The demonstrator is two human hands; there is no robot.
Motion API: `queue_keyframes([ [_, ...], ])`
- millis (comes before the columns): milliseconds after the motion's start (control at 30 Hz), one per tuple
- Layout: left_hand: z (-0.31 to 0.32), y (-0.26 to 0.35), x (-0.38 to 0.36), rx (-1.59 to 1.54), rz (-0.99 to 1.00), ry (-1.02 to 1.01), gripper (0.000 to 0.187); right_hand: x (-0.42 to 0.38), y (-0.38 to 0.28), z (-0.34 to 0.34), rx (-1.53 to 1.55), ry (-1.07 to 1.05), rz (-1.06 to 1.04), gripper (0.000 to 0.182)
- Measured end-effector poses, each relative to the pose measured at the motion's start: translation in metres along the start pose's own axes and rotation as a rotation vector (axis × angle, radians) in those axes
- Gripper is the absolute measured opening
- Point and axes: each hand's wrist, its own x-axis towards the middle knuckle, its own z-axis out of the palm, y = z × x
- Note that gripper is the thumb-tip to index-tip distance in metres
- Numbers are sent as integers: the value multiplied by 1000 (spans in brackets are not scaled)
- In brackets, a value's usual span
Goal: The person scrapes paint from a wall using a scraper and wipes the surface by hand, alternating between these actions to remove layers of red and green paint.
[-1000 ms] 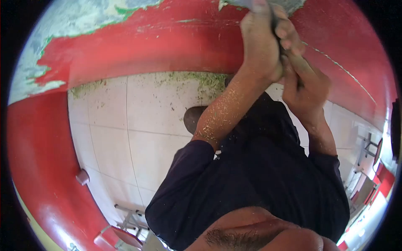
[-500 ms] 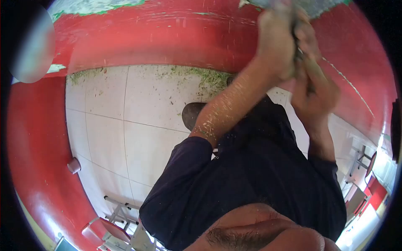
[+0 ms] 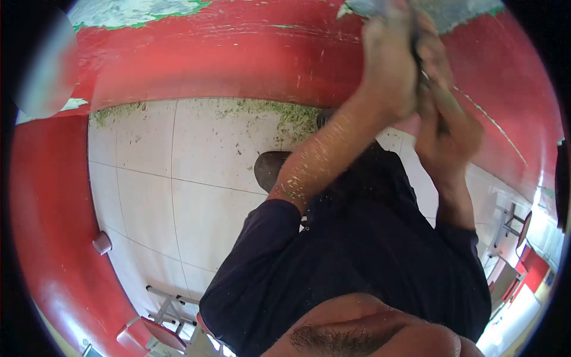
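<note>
Both of my hands are raised at the red wall (image 3: 220,65), close together at the upper right. They are closed around a slim dark tool (image 3: 423,76), which looks like a scraper; its far end is blurred and mostly hidden. My left hand (image 3: 389,71) grips it from the left, fingers wrapped. My right hand (image 3: 445,113) closes on it from the right and lower down. Beyond the fingers is a bare grey patch (image 3: 461,13) with a ragged green-edged border. Pale flakes cling to my left forearm (image 3: 318,156).
Greenish paint chips (image 3: 297,119) lie on the white tiled floor (image 3: 208,208) along the wall's foot. A second stripped patch (image 3: 137,13) is at upper left. A small cup-like object (image 3: 102,243) sits by the left wall. Chairs (image 3: 163,333) stand behind on both sides.
The whole view has shifted slightly, with the floor and wall foot a little lower. My hands keep nearly the same grip and place at the wall.
</note>
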Motion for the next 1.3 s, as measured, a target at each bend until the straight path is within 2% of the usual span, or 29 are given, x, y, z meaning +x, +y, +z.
queue_keyframes([
  [67, 20, 0, 2, -582, -366, 103, 42, 6, 4, -2, 8, 70, -60, 22],
  [100, 23, 6, 7, -408, -230, 114, 41, 11, 9, 0, -36, 92, -108, 22],
  [200, 3, 3, 11, -483, -184, 58, 41, 13, -5, -4, -70, -40, 7, 21],
  [233, 8, 3, 11, -453, -169, 94, 46, 12, -6, -7, -26, -79, 39, 21],
  [333, 19, 6, 10, -433, -221, 124, 45, 20, 0, -2, 68, 81, -107, 21],
  [367, 14, 2, 14, -484, -243, 118, 45, 17, 4, 1, -26, 98, -145, 22],
  [467, 11, 6, 9, -558, -215, 146, 40, 16, -3, -6, -90, -63, 9, 22],
  [500, 15, 17, 2, -516, -276, 88, 39, 12, -8, -14, -59, -78, 108, 23],
  [633, 20, -3, 8, -504, -224, 82, 41, 12, 6, -2, 76, 142, -24, 18],
  [733, 14, 15, 6, -627, -247, -19, 43, 15, -5, -14, 35, 36, -29, 19],
  [767, 30, 19, 0, -360, -259, 120, 45, 15, -7, -25, -73, -16, -36, 20],
  [867, 17, 11, 21, -430, -116, 130, 46, 31, 5, 4, 45, 142, -55, 18],
  [933, 13, 9, 24, -117, -13, 113, 44, 32, 5, -1, 35, 91, 1, 18],
  [1000, 9, 1, 11, -494, -175, 69, 44, 19, -11, -15, 26, 14, 18, 18],
  [1067, 18, 0, 10, -512, -162, 169, 44, 22, -6, -8, 54, 52, -38, 19],
  [1133, 21, -13, 6, -586, -218, 199, 44, 9, -1, -7, 68, 78, 44, 19],
  [1167, 17, -12, 4, -562, -196, 168, 46, 9, -7, -13, -41, 10, 45, 20],
  [1267, 19, 3, -6, -525, -278, 164, 43, 11, -5, -21, 89, -34, 28, 20],
  [1300, 18, 0, -5, -555, -282, 213, 44, 12, -3, -17, 108, -51, 87, 21],
])
